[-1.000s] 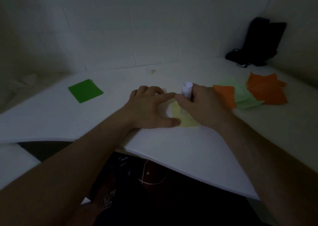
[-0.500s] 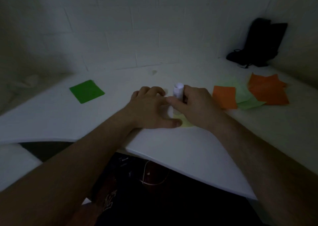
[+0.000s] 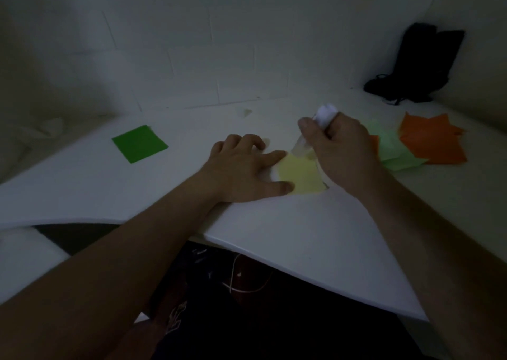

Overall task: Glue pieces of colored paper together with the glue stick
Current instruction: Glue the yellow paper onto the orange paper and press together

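The left hand [image 3: 241, 167] lies flat on the white worktop [image 3: 315, 239], fingers spread and fairly straight. Its forefinger and thumb press down on the left edge of a pale yellow paper [image 3: 300, 177], pinning it in place; nothing is gripped by this hand, its grip is open.

The right hand [image 3: 343, 151] hovers just above the far right side of the same sheet. Its fingers are curled round a white glue stick [image 3: 325, 117], so this grip is closed on the stick. The stick is tilted, with its white top poking out above the knuckles and its lower, clearer end pointing down and to the left toward the far corner of the yellow paper. That lower end is blurred, and it cannot be told whether it touches the sheet.

To the right of the right hand lies a loose heap of paper: light green paper [image 3: 395, 151] partly under the wrist, and orange paper [image 3: 430, 140] overlapping it further right. Well apart to the left, a single dark green paper [image 3: 140, 143] lies flat on the worktop.

In the far right corner, against the tiled wall [image 3: 219, 44], stands a black bag [image 3: 417, 63]. Below the front edge of the worktop, a thin pale cord [image 3: 241, 285] shows in the dark.
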`<state>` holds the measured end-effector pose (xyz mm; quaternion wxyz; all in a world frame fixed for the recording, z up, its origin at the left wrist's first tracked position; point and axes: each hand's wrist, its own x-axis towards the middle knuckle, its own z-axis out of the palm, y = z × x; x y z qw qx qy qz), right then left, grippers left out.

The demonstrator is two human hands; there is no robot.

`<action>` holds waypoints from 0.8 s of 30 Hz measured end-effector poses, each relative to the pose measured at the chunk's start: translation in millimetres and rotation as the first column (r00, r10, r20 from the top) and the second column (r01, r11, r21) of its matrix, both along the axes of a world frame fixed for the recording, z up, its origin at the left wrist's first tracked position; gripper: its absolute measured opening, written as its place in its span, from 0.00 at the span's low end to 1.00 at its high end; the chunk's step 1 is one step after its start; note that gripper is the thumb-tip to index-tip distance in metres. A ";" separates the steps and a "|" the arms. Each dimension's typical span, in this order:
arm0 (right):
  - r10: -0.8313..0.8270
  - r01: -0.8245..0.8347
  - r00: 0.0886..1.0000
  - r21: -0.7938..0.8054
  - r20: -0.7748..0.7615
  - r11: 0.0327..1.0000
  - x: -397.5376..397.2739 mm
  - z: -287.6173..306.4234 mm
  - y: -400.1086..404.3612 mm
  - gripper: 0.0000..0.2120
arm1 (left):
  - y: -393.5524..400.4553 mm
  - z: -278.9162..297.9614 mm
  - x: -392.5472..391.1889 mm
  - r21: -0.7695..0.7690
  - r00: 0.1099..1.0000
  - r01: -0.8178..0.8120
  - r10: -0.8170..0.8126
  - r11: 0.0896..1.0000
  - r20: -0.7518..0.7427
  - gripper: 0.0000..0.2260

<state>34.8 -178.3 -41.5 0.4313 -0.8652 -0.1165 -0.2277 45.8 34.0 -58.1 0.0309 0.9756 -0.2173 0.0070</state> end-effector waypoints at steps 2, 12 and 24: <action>0.016 -0.017 1.000 -0.038 -0.025 0.999 -0.8 -4.5 0.9 0.20 | -0.1 2.0 0.2 0.006 1.000 0.007 -0.007 1.000 -0.009 0.38; 0.171 -0.198 0.976 -0.222 -0.136 0.955 -5.1 -6.6 16.5 0.08 | -3.9 6.7 -1.4 -0.038 1.000 -0.013 0.012 0.999 -0.021 0.35; 0.151 -0.183 0.979 -0.257 -0.139 0.949 -8.5 -1.6 -7.0 0.13 | -2.8 4.7 1.0 -0.019 1.000 -0.007 0.007 1.000 -0.024 0.37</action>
